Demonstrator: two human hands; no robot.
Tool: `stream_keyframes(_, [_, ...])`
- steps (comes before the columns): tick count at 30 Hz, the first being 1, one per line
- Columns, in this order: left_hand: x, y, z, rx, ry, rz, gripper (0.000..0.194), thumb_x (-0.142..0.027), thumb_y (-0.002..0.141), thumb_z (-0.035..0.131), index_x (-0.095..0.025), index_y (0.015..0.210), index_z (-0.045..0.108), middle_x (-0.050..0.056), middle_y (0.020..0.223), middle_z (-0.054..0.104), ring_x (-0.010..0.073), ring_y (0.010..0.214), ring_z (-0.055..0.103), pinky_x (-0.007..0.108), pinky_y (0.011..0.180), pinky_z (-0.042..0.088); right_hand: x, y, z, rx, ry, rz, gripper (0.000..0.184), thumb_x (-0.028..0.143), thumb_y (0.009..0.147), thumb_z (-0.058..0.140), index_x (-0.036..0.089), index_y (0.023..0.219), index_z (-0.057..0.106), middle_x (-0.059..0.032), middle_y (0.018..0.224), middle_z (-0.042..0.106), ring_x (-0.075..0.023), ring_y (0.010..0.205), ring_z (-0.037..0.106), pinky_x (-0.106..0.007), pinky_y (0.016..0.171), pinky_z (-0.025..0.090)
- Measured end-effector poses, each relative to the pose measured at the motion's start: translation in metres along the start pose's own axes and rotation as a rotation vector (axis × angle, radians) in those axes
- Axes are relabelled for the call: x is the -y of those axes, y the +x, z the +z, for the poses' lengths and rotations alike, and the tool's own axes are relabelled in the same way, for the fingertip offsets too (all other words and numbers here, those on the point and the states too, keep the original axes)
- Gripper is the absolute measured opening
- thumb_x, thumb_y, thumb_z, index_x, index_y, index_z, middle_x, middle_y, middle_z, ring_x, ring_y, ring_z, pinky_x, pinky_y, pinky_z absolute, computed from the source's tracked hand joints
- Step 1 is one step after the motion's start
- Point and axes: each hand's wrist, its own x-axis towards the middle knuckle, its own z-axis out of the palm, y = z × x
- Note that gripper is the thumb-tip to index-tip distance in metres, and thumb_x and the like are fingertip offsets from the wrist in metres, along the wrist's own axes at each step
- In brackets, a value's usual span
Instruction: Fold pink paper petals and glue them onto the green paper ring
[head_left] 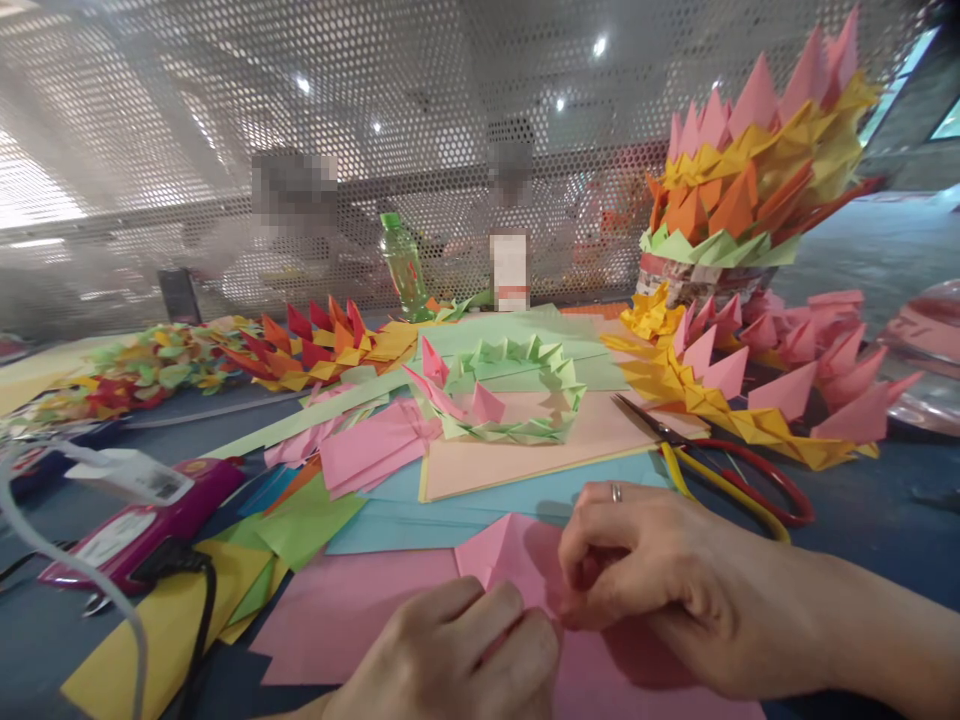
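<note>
A folded pink paper piece [501, 550] with a peaked top stands between my hands, over larger pink sheets [352, 610]. My left hand [465, 650] is closed on its lower left part, knuckles up. The fingers and thumb of my right hand [645, 570], which wears a ring, pinch the piece at its lower right edge. Just beyond lie blue sheets [390, 525] and a peach sheet [495, 450]. On the peach sheet sits a ring of folded light green paper [517, 432] with pink points at its left side. Scissors [675, 440] with red and yellow handles lie beyond my right hand.
At the right stands a tall tiered paper piece [750, 200]; yellow and pink folded strips [720, 380] lie before it. Left are a purple power strip [142, 530], a white charger [135, 475], cables and coloured scraps [165, 360]. A bottle [405, 265] stands near the perforated metal panel [420, 120].
</note>
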Motion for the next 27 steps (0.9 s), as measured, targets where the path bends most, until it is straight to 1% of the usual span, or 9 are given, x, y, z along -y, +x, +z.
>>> stream_keyframes(3, [0.001,0.003,-0.002,0.07,-0.075,-0.075,0.039,-0.003,0.097,0.035,-0.017,0.077,0.066,0.002,0.068,0.061,0.0139,0.057,0.056,0.026,0.047,0.042,0.0,-0.001,0.001,0.001,-0.022,-0.017,0.049,-0.006,0.065,0.05,0.02,0.098,0.076,-0.0013,0.096,0.069,-0.0149,0.088,0.062,-0.03,0.082,0.044])
stream_keyframes(6, [0.002,0.006,-0.005,0.126,-0.113,-0.098,0.039,0.0,0.095,0.035,-0.017,0.074,0.064,0.003,0.072,0.062,0.014,0.062,0.057,0.023,0.051,0.044,0.001,0.0,0.001,0.013,-0.048,-0.037,0.046,-0.004,0.07,0.052,0.019,0.101,0.075,-0.0012,0.096,0.069,-0.0152,0.086,0.059,-0.029,0.078,0.043])
stream_keyframes(9, [0.003,0.008,-0.008,0.145,-0.137,-0.112,0.039,-0.001,0.095,0.035,-0.017,0.074,0.063,0.004,0.074,0.062,0.0154,0.067,0.058,0.023,0.056,0.046,0.005,0.002,0.002,0.057,-0.094,-0.056,0.03,0.002,0.078,0.055,0.016,0.097,0.074,-0.0016,0.095,0.068,-0.0151,0.082,0.055,-0.03,0.075,0.042])
stream_keyframes(11, [0.004,0.009,-0.01,0.154,-0.158,-0.11,0.038,-0.003,0.096,0.034,-0.016,0.074,0.063,0.005,0.076,0.063,0.0162,0.068,0.058,0.024,0.058,0.047,0.007,0.002,0.002,0.079,-0.142,-0.068,0.022,0.005,0.081,0.057,0.015,0.092,0.073,-0.0015,0.092,0.067,-0.0151,0.08,0.052,-0.03,0.072,0.041])
stream_keyframes(15, [0.003,0.01,-0.011,0.125,-0.155,-0.085,0.039,-0.003,0.096,0.034,-0.017,0.073,0.062,0.005,0.075,0.062,0.0162,0.066,0.055,0.025,0.058,0.045,0.007,0.003,0.004,0.06,-0.209,-0.082,0.019,0.005,0.078,0.061,0.017,0.09,0.071,0.0005,0.09,0.065,-0.0153,0.081,0.049,-0.03,0.072,0.039])
stream_keyframes(19, [0.0,0.009,-0.011,0.083,-0.093,-0.043,0.039,0.0,0.095,0.037,-0.017,0.069,0.06,0.003,0.07,0.06,0.0146,0.06,0.051,0.026,0.055,0.043,0.005,0.004,0.004,0.035,-0.215,-0.111,0.015,0.004,0.07,0.063,0.016,0.078,0.067,0.0014,0.082,0.063,-0.0143,0.076,0.047,-0.03,0.069,0.038])
stream_keyframes(23, [-0.001,0.008,-0.011,0.041,-0.042,-0.015,0.04,0.001,0.096,0.037,-0.017,0.066,0.057,0.002,0.067,0.057,0.0141,0.057,0.047,0.027,0.053,0.04,0.008,0.005,0.001,0.006,-0.216,-0.114,0.021,0.003,0.077,0.051,0.017,0.08,0.066,0.0004,0.075,0.062,-0.0151,0.071,0.047,-0.031,0.068,0.039])
stream_keyframes(27, [-0.002,0.008,-0.011,0.034,-0.003,0.008,0.041,0.001,0.096,0.037,-0.017,0.064,0.055,0.002,0.066,0.055,0.0142,0.056,0.044,0.028,0.051,0.037,0.012,0.004,0.004,-0.012,-0.239,-0.099,0.025,0.005,0.085,0.044,0.021,0.077,0.062,-0.0013,0.074,0.061,-0.0165,0.072,0.05,-0.031,0.071,0.042])
